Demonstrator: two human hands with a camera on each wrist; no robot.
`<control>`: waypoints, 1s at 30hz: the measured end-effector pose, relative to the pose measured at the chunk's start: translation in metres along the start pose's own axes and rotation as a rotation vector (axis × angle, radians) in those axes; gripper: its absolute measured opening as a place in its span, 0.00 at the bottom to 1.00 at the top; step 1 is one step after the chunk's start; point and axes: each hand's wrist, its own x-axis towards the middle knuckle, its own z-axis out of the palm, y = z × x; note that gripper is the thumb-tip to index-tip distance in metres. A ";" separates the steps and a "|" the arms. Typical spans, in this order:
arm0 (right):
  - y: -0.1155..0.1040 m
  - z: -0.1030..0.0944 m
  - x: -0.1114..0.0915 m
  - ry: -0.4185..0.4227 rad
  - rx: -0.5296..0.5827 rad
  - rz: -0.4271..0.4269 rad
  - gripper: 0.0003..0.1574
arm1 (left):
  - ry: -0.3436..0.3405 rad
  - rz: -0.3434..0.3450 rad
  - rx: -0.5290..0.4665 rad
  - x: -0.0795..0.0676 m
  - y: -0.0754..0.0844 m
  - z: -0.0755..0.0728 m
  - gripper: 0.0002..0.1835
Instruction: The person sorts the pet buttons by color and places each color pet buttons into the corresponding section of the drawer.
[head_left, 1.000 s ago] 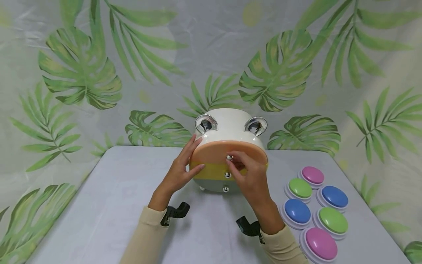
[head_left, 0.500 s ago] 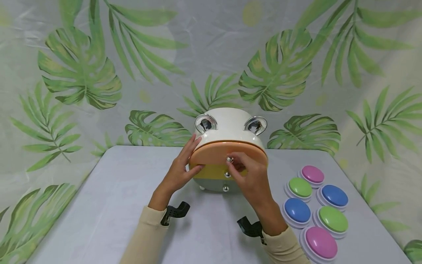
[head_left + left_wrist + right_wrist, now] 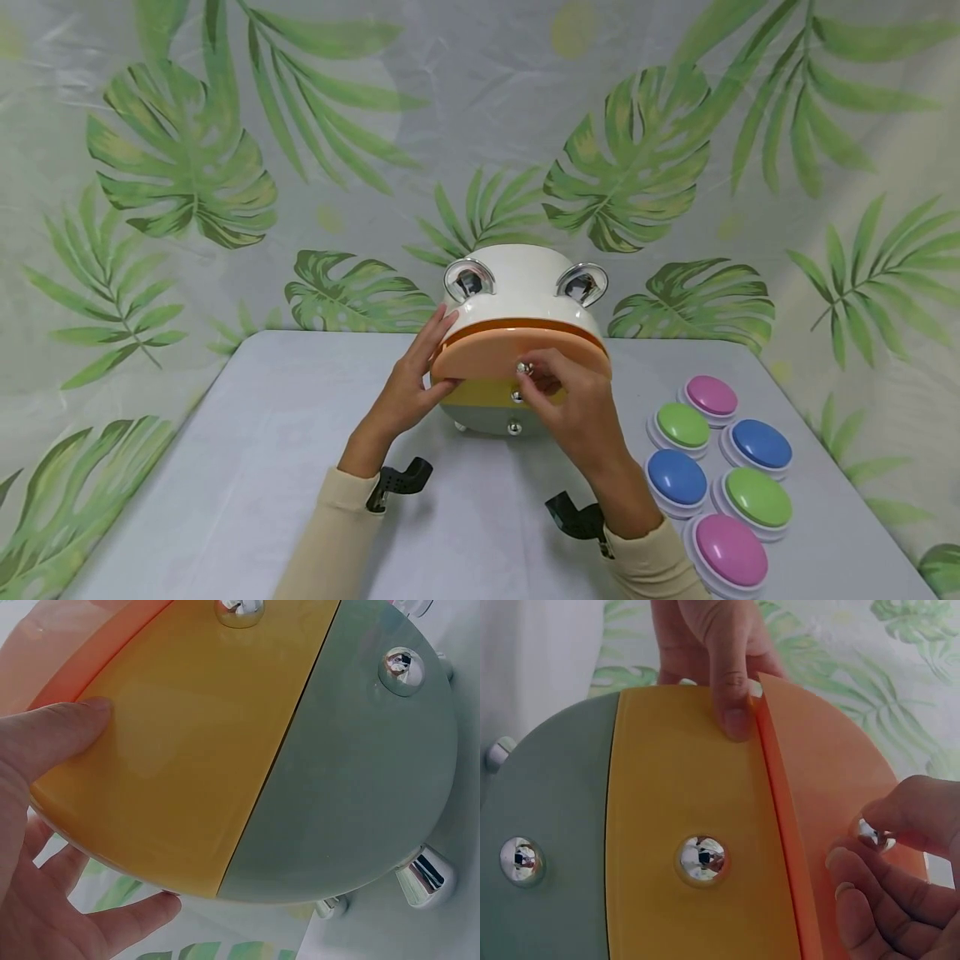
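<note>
We see a white cabinet [image 3: 517, 304] standing on the pale table [image 3: 300, 408] near its far edge, its rounded front divided into three drawers, with two silver-rimmed eyes [image 3: 468, 282] above. The uppermost, the orange drawer [image 3: 480, 354], stands partly out, and we note a gap between its upper edge and the white body. The right hand [image 3: 581, 400] pinches the silver knob [image 3: 870, 834] of this drawer between thumb and forefinger. The left hand [image 3: 408, 383] is spread at the cabinet's left side: its thumb rests on the yellow drawer [image 3: 682, 765], just beside the orange drawer's lower edge, while its fingers extend along the side. The yellow drawer and, beneath it, the grey-green drawer [image 3: 337, 772] are closed, each bearing a silver knob; silver feet [image 3: 426, 877] support the base. To the right of the cabinet we find six domed buttons on pale bases: a pink button [image 3: 711, 396], a green button [image 3: 682, 427] and a blue button [image 3: 762, 446], with a second of each colour nearer the person. Behind the table we observe a leaf-printed cloth [image 3: 480, 108].
</note>
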 end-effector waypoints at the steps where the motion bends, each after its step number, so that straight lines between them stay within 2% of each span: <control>1: 0.000 -0.001 0.000 -0.002 0.002 -0.004 0.10 | 0.000 -0.001 -0.006 0.000 0.000 0.000 0.46; 7: -0.003 -0.003 -0.002 -0.019 -0.015 -0.002 0.12 | 0.004 0.000 -0.013 0.000 0.002 0.000 0.46; 14: -0.007 -0.006 -0.002 -0.044 -0.054 -0.006 0.12 | 0.000 0.001 -0.003 0.002 0.035 -0.007 0.42; 19: -0.010 -0.009 -0.003 -0.053 -0.088 -0.014 0.12 | 0.001 -0.009 0.015 0.001 0.041 -0.008 0.42; 30: -0.016 -0.017 -0.007 -0.101 -0.101 -0.019 0.12 | 0.008 0.007 0.031 0.001 0.039 -0.007 0.42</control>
